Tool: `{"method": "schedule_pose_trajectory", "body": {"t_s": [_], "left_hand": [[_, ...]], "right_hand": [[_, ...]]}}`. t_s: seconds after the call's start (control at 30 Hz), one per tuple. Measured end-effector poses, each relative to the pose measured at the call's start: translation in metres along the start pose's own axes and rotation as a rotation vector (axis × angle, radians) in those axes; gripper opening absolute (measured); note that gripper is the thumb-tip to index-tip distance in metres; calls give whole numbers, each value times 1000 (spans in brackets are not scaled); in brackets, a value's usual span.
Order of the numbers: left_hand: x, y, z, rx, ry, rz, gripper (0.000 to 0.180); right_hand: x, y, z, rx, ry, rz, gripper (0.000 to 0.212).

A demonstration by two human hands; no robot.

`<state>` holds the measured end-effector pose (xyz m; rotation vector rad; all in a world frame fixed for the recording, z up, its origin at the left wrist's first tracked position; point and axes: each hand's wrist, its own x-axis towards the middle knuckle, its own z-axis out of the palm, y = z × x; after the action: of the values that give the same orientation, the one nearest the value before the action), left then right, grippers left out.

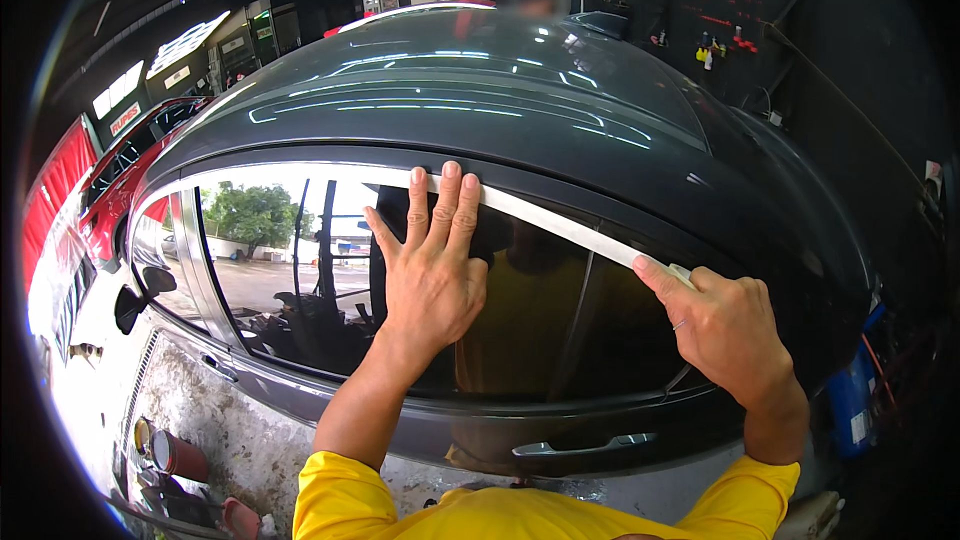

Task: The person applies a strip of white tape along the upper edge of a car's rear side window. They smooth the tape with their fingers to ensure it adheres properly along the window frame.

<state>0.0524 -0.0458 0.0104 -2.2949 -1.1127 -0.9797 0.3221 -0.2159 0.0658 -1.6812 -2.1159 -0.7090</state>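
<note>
A strip of white masking tape (pixel 560 225) runs along the trim above the side windows of a dark grey car (pixel 390 110). My left hand (pixel 435 265) lies on it with its fingers stretched out, three fingertips pressing the tape against the trim. To the right, my right hand (pixel 728 330) is closed on a roll of masking tape (pixel 683 277), mostly hidden by my fingers. Between my hands the tape is stretched along the window's upper edge. The dark side window (pixel 520 315) reflects my yellow shirt.
Below the window is a door handle (pixel 585 445). A side mirror (pixel 130 308) sticks out at the left. Containers (pixel 180 457) stand on the floor at lower left, and a blue drum (pixel 850 405) at right. A red car (pixel 110 190) is beyond; a blurred person (pixel 535 2) is across the roof.
</note>
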Motion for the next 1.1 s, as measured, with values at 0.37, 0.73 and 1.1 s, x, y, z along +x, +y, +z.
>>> {"method": "schedule_pose_trajectory", "body": {"t_s": [0.37,0.73,1.1], "left_hand": [[0,-1,3,-78,14,14,94],[-3,6,8,-80,46,-9,89],[-2,32,11,-48,61,-96,88]], "right_hand": [[15,1,4,-4,-107,147,41],[28,4,0,164,-190,186,41],[30,25,-14,134,-209,66,40]]}}
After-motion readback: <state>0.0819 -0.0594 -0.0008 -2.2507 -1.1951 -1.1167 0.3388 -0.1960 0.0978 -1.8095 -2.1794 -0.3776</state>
